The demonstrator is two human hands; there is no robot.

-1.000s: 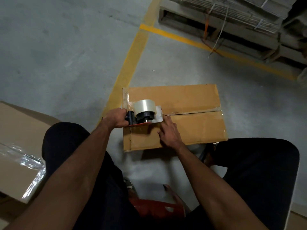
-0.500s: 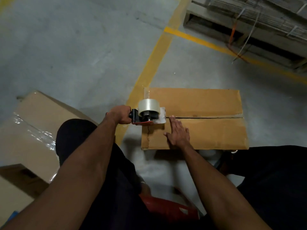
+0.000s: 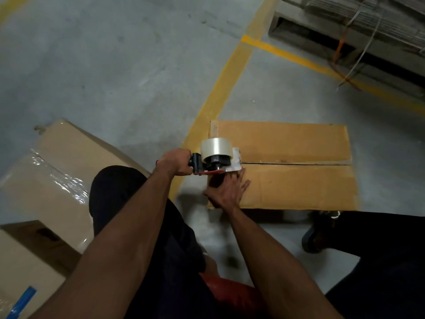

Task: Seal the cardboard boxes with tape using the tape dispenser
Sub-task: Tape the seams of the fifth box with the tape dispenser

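Concrete floor (image 3: 115, 65): your left hand (image 3: 176, 162) grips dispenser (image 3: 215, 158) at box (image 3: 299, 180) seam's left end; right hand (image 3: 226, 192) flat, open, on flap.

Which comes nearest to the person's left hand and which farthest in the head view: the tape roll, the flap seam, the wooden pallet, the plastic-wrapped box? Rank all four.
Measured from the left hand, which grips the tape dispenser's handle:
1. Tape roll, just right of the hand.
2. Flap seam, further right across the box top.
3. Plastic-wrapped box, off to the left; roughly as far as the seam's middle, too close to call.
4. Wooden pallet, top right.
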